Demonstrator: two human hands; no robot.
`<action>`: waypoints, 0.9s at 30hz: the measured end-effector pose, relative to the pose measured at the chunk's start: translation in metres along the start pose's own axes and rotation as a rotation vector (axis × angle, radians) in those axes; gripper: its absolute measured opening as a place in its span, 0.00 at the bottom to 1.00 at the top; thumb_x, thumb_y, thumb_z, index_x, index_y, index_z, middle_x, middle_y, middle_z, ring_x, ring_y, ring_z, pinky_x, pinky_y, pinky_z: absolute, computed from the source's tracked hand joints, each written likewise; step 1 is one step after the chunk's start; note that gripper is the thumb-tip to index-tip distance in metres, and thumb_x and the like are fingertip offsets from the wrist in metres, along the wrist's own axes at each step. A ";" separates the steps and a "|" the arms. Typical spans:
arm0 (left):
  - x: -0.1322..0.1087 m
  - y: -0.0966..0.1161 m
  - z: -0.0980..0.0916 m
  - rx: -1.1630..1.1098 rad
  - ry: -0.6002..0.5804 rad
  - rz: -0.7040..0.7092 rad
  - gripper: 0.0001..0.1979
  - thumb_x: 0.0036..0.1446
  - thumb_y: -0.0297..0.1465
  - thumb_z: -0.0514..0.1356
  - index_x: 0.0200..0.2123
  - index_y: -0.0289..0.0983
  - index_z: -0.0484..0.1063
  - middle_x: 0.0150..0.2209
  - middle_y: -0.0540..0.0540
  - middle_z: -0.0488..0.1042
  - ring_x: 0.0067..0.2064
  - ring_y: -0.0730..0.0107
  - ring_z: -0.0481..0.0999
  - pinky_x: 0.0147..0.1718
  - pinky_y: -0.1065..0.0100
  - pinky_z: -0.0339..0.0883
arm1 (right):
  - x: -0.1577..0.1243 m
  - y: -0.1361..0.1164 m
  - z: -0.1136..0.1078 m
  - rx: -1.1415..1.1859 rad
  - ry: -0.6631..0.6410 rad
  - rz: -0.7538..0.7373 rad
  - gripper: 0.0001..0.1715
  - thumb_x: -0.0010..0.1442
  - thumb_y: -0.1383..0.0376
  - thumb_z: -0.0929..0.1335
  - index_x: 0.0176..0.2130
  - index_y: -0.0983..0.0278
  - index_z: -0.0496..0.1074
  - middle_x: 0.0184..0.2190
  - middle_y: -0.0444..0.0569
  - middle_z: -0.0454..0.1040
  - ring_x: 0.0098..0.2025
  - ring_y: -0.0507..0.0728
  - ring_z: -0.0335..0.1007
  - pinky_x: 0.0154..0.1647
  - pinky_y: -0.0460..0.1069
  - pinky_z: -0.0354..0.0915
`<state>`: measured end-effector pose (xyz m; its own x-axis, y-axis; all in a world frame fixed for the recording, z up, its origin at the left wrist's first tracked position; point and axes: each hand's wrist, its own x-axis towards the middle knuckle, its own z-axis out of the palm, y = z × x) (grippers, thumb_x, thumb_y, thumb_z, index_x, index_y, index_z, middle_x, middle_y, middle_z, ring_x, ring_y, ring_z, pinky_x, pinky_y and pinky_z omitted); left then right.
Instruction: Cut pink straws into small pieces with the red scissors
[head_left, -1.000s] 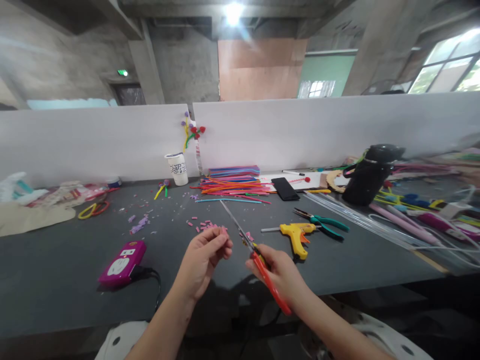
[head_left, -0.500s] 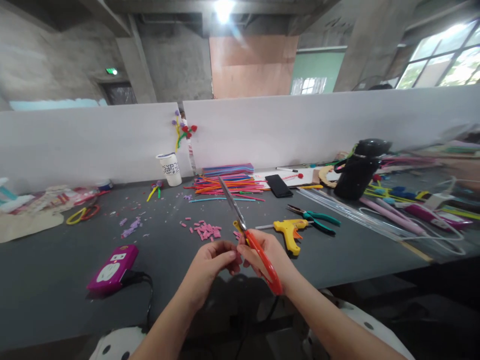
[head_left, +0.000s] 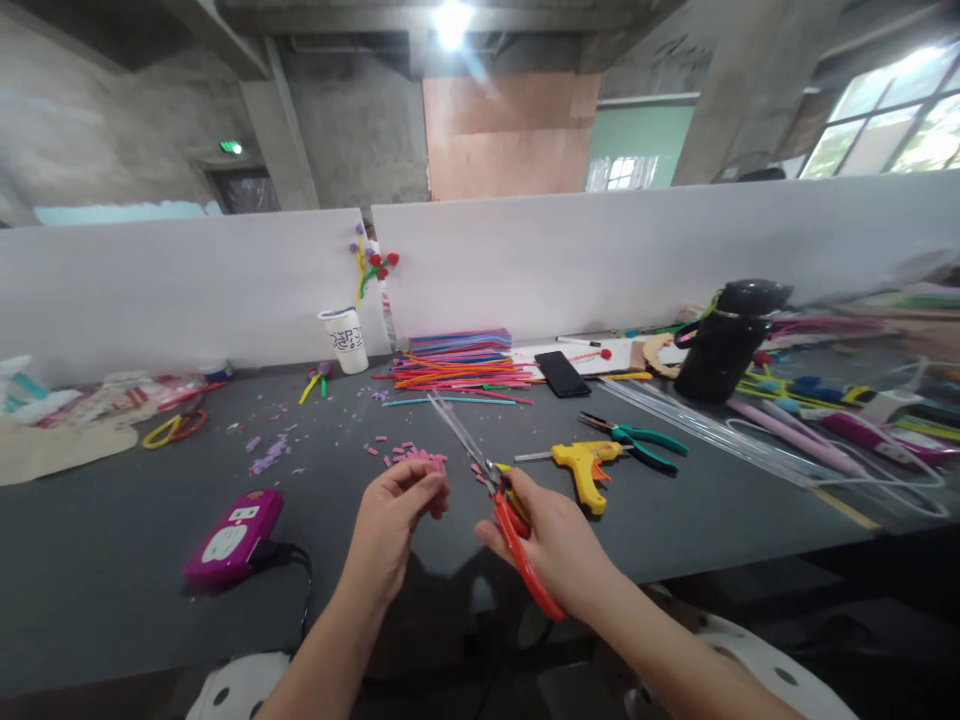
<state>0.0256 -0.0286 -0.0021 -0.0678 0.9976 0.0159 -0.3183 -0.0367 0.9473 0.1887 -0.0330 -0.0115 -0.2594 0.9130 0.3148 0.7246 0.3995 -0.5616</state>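
While the right hand grips the scissors by their handles, in the head view the left hand is closed in a pinch; whether it holds 1 of the pink bits, I cannot tell. They lie just beyond it, probably light, soft, best fingertip-pinched. The scissors should feel stiff. Their 2 blades are blurred.

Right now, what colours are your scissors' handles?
The scissors' handles are red and yellow, clearest in the head view.
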 end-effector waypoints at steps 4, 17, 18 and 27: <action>0.000 0.005 -0.003 -0.106 0.050 0.053 0.03 0.41 0.27 0.61 0.24 0.34 0.70 0.22 0.51 0.71 0.23 0.78 0.66 0.24 0.76 0.59 | -0.011 0.002 0.004 -0.166 -0.051 -0.039 0.18 0.49 0.51 0.62 0.33 0.63 0.62 0.21 0.43 0.68 0.23 0.53 0.63 0.21 0.44 0.49; -0.003 0.004 0.000 -0.151 0.053 0.117 0.03 0.44 0.27 0.59 0.25 0.33 0.71 0.22 0.50 0.69 0.25 0.78 0.67 0.26 0.75 0.60 | -0.018 0.008 0.017 -0.252 -0.081 -0.086 0.19 0.54 0.51 0.59 0.34 0.64 0.62 0.25 0.47 0.71 0.26 0.55 0.67 0.24 0.46 0.51; -0.003 0.003 0.000 -0.155 0.053 0.122 0.03 0.44 0.27 0.59 0.25 0.33 0.71 0.23 0.51 0.69 0.25 0.78 0.67 0.26 0.75 0.60 | -0.018 0.007 0.018 -0.256 -0.075 -0.092 0.18 0.54 0.51 0.59 0.33 0.64 0.62 0.25 0.46 0.71 0.26 0.55 0.67 0.24 0.45 0.51; -0.001 0.001 -0.002 -0.166 0.049 0.155 0.03 0.46 0.27 0.59 0.25 0.33 0.71 0.23 0.51 0.70 0.25 0.78 0.67 0.28 0.75 0.60 | -0.016 0.008 0.020 -0.313 -0.045 -0.113 0.16 0.54 0.54 0.59 0.32 0.64 0.62 0.23 0.46 0.71 0.24 0.55 0.67 0.22 0.45 0.49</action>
<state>0.0230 -0.0300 -0.0017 -0.1726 0.9754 0.1375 -0.4516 -0.2024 0.8690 0.1855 -0.0429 -0.0363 -0.3718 0.8700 0.3239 0.8488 0.4599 -0.2608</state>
